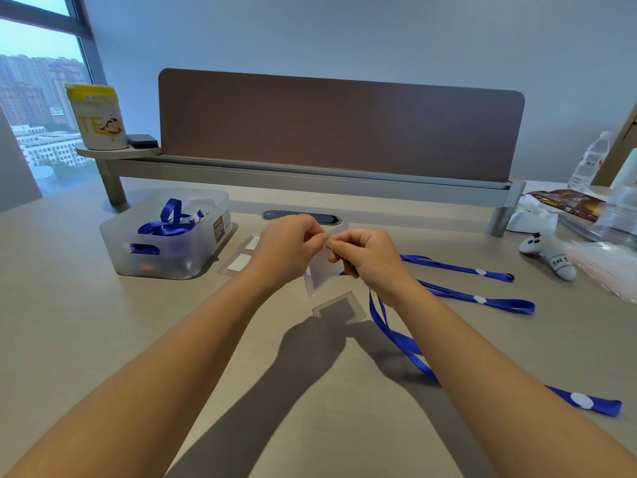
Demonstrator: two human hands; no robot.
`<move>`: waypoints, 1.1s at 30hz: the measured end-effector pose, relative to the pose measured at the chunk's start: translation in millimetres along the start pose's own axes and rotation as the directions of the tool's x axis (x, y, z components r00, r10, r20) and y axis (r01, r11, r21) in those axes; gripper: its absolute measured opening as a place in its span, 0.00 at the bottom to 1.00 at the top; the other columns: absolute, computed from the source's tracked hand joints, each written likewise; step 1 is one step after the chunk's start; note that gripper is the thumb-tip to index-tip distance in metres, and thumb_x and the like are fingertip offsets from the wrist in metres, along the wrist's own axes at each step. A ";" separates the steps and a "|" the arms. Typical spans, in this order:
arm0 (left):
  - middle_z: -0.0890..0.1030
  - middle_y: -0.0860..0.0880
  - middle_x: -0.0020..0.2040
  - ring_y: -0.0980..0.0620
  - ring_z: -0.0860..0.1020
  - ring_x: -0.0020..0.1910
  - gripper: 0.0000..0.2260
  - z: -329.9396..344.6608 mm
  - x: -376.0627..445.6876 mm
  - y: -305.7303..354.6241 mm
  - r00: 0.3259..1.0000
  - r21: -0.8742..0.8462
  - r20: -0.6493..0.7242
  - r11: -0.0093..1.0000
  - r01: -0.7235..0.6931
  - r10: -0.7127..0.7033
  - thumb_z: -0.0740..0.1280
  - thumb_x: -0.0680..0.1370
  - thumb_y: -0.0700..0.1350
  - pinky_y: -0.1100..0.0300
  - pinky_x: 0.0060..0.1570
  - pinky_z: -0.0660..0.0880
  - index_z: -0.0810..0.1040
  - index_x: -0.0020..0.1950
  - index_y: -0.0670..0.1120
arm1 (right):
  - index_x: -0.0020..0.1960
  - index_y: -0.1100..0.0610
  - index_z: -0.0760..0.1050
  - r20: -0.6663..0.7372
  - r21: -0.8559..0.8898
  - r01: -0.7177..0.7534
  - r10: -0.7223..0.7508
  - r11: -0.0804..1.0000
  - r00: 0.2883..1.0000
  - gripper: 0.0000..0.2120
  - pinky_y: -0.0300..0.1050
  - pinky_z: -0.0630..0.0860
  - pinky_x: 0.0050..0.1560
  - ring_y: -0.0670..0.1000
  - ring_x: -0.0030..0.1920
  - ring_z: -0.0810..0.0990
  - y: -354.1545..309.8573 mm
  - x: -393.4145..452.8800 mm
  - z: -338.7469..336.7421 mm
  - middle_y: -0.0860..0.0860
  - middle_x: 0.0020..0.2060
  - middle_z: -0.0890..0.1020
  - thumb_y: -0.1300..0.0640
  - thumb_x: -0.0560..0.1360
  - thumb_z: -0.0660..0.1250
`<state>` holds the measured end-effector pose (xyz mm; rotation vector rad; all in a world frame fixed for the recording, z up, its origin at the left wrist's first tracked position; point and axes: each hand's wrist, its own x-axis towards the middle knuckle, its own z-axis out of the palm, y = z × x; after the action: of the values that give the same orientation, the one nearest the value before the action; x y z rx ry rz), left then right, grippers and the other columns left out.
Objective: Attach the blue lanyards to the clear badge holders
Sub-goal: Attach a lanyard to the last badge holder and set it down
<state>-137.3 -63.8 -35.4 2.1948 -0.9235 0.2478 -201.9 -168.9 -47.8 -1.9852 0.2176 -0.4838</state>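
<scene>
- Two bare hands meet above the middle of the pale wooden desk point(86, 339): the left hand point(286, 246) has thumb and forefinger pinched on the top edge of a clear rectangular plastic badge holder point(324, 274), which hangs tilted in the air between them.
- The right hand point(365, 257) is curled tight, pinching the clip end of a blue ribbon lanyard point(396, 336) against that same top edge; the clip itself is hidden under the fingers, so I cannot tell whether it has gone through the slot.
- The lanyard's loop falls from the right hand to the desk and runs out to the right, ending near a white round button.
- For a clean join, I judge the left hand should keep the holder's slot steady and facing the clip, while the right feeds the clip straight through and lets it close fully.
- Keep the trailing ribbon slack, so it does not tug the holder askew.
- Two more blue lanyards point(482, 298) lie flat to the right, well apart from the hands.
- Spare clear badge holders point(239, 262) lie beside a frosted plastic bin point(193, 250) on the left, which holds more blue ribbon.
- Judged risk: a half-caught clip slipping off the thin plastic.
</scene>
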 end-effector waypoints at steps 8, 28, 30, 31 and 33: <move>0.80 0.39 0.51 0.49 0.75 0.44 0.11 -3.6 -0.2 1.7 0.998 -0.144 0.057 0.989 0.030 -0.022 0.60 0.78 0.43 0.58 0.46 0.74 0.77 0.52 0.37 | 0.51 0.69 0.77 -0.046 0.022 -0.009 0.010 1.000 0.999 0.13 0.30 0.69 0.31 0.44 0.32 0.72 -4.6 0.6 0.3 0.49 0.31 0.75 0.60 0.77 0.60; 0.75 0.50 0.37 0.53 0.74 0.37 0.08 -17.4 -3.9 -4.8 0.997 -0.342 0.074 0.940 -0.005 0.033 0.60 0.77 0.42 0.71 0.34 0.72 0.76 0.49 0.39 | 0.32 0.53 0.72 -0.064 0.109 0.034 -0.027 0.993 0.998 0.14 0.33 0.67 0.35 0.44 0.33 0.69 -15.3 1.7 8.6 0.49 0.29 0.73 0.60 0.77 0.60; 0.75 0.51 0.37 0.55 0.73 0.36 0.10 -16.6 -5.3 -8.2 0.978 -0.500 0.186 0.849 0.173 -0.091 0.58 0.78 0.48 0.68 0.37 0.72 0.74 0.44 0.43 | 0.34 0.53 0.73 -0.020 0.162 -0.019 0.022 0.987 1.000 0.13 0.35 0.67 0.35 0.46 0.33 0.69 -17.4 4.5 3.4 0.50 0.30 0.73 0.60 0.77 0.59; 0.75 0.50 0.37 0.54 0.73 0.36 0.14 -15.4 -6.2 -11.7 0.945 -0.539 0.264 0.782 0.312 -0.194 0.57 0.77 0.53 0.65 0.38 0.72 0.74 0.42 0.44 | 0.35 0.54 0.73 0.009 0.200 -0.044 0.043 0.979 0.999 0.13 0.35 0.67 0.34 0.46 0.32 0.68 -18.3 6.0 0.5 0.50 0.30 0.73 0.60 0.77 0.59; 0.75 0.47 0.36 0.53 0.72 0.35 0.25 -15.2 -10.6 -21.6 0.797 -0.480 0.479 0.651 0.588 -0.367 0.51 0.75 0.63 0.61 0.39 0.71 0.73 0.37 0.44 | 0.37 0.55 0.74 0.070 0.259 -0.085 0.069 0.962 0.995 0.13 0.36 0.67 0.33 0.46 0.32 0.68 -18.3 8.7 -5.5 0.51 0.30 0.73 0.60 0.78 0.58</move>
<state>-128.7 -37.2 -41.0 1.7822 -0.4378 -0.6453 -197.5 -168.3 -27.3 -1.7239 0.1827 -0.3805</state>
